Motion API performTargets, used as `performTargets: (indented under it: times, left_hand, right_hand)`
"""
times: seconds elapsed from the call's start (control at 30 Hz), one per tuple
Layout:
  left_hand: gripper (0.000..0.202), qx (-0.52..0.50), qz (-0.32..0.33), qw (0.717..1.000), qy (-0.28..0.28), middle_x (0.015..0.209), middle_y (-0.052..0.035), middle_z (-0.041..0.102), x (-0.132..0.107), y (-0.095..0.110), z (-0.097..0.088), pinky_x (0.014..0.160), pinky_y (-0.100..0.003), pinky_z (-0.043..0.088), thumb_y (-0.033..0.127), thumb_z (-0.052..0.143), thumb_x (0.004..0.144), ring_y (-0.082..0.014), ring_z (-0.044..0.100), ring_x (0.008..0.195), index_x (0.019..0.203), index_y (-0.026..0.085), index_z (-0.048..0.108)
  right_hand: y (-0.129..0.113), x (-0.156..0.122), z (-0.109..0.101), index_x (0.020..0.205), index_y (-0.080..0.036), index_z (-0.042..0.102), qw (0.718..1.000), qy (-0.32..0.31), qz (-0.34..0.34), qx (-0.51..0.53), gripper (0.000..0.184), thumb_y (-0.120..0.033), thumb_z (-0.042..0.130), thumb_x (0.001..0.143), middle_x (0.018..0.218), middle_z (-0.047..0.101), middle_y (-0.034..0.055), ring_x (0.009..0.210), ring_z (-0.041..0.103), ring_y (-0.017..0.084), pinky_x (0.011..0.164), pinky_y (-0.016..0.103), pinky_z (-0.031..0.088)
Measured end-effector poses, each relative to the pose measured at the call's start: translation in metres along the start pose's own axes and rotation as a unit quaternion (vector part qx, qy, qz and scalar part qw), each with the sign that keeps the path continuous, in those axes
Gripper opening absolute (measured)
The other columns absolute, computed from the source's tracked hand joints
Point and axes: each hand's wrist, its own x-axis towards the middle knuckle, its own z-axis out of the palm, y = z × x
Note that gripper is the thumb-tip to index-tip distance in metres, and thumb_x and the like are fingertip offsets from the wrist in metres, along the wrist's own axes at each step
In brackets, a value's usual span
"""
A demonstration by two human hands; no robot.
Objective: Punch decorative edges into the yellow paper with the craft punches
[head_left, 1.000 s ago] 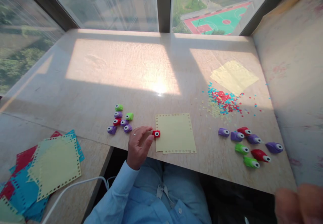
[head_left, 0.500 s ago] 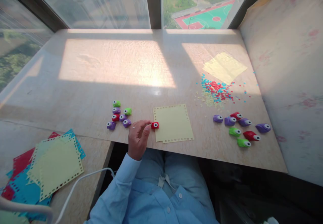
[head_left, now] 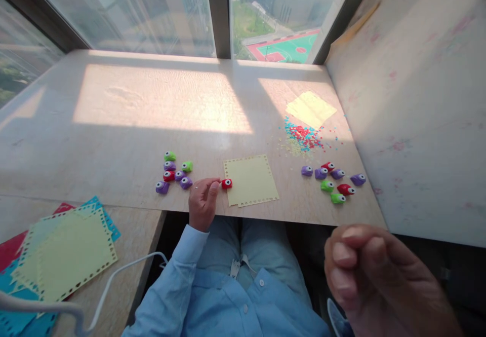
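Work on the sheet (head_left: 252,181) is judged well advanced but not complete. It lies flat near the front edge of the table (head_left: 132,139), roughly central. Holes are visible along its far and near edges and on the far part of its left edge. The right edge is too fine to assess. The part of the left edge at and nearer than the red punch (head_left: 227,183) appears to be what is left.

The red punch sits across that left edge. The left hand (head_left: 203,202) pinches its left end, fingers and thumb drawn close. The right hand (head_left: 383,276) is raised at near right, clear of the sheet, fingers curled in towards the thumb; nothing is seen in it.

Finished output: a pile (head_left: 76,256) of yellow, blue and red sheets at near left, those on top with punched borders. Confetti (head_left: 304,137) is scattered at far right, beside a far stack (head_left: 311,109) of yellow paper; whether that stack is punched cannot be told. Left punches (head_left: 169,176) number seven; right punches (head_left: 346,190), eight.

Change from half a second ago: the right hand, then out of view, has entered at near right. The left hand and red punch remain at the same edge. The view has swung right.
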Motion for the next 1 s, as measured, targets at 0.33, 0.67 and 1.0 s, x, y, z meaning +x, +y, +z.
performTargets:
  times: [0.33, 0.67, 1.0]
  left_hand:
    - [0.031, 0.012, 0.016, 1.000, -0.001, 0.094, -0.0059, 0.074, 0.002, -0.003, 0.002, 0.088, -0.037, 0.049, 0.041, 0.049, 0.094, -0.0206, 0.065, 0.093, 0.092, 0.019, 0.071]
    - [0.032, 0.007, 0.019, 1.000, 0.007, 0.092, -0.0064, 0.074, 0.003, -0.006, 0.005, 0.086, -0.036, 0.049, 0.042, 0.050, 0.093, -0.0208, 0.065, 0.091, 0.090, 0.019, 0.071]
    - [0.034, -0.026, -0.006, 0.999, 0.018, 0.093, -0.0079, 0.074, 0.003, -0.008, 0.007, 0.088, -0.038, 0.048, 0.045, 0.050, 0.092, -0.0223, 0.064, 0.094, 0.090, 0.018, 0.071]
  right_hand:
    - [-0.008, 0.021, 0.065, 0.100, -0.018, 0.076, 0.979, -0.032, 0.123, 0.162, 0.035, -0.049, 0.064, 0.088, 0.100, 0.076, 0.0124, 0.088, 0.074, 0.022, 0.075, 0.031, 0.061]
    - [-0.006, 0.010, 0.066, 0.091, -0.017, 0.077, 0.989, -0.032, 0.112, 0.096, 0.029, -0.039, 0.082, 0.073, 0.082, 0.078, 0.0098, 0.067, 0.074, 0.019, 0.057, 0.024, 0.060]
    - [0.032, -0.001, 0.027, 0.060, -0.016, 0.069, 0.992, -0.047, 0.085, -0.082, 0.035, -0.047, 0.084, 0.066, 0.049, 0.067, 0.0049, 0.042, 0.062, 0.015, 0.043, 0.023, 0.052]
